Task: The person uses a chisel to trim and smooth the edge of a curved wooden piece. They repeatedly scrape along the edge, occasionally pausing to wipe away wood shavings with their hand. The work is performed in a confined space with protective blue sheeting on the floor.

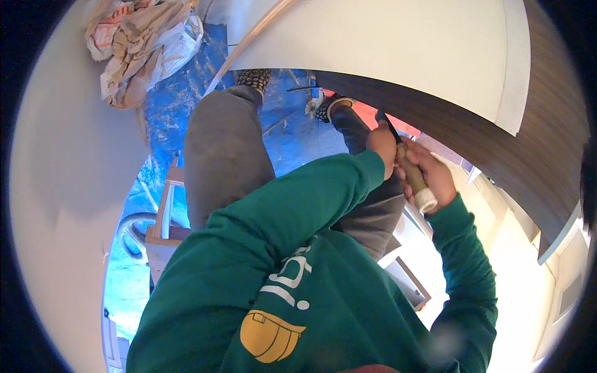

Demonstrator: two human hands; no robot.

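My right hand (428, 169) grips the tan, white-ended handle (415, 177) of a tool, whose narrow dark blade (388, 121) points up toward the underside of a dark wood-grain panel (454, 112). My left hand (382, 144) is closed at the upper end of the same tool, touching my right hand; its fingertips are partly hidden. A cream sheet (398, 37) lies on the panel above both hands, and my legs show beneath them.
Crumpled paper and plastic bags (143, 46) lie at upper left on the blue floor covering (161, 118). A wooden frame (171, 180) and grey hose (134, 233) are at left beside a pale wall (62, 186). An open white box-like unit (404, 280) stands lower right.
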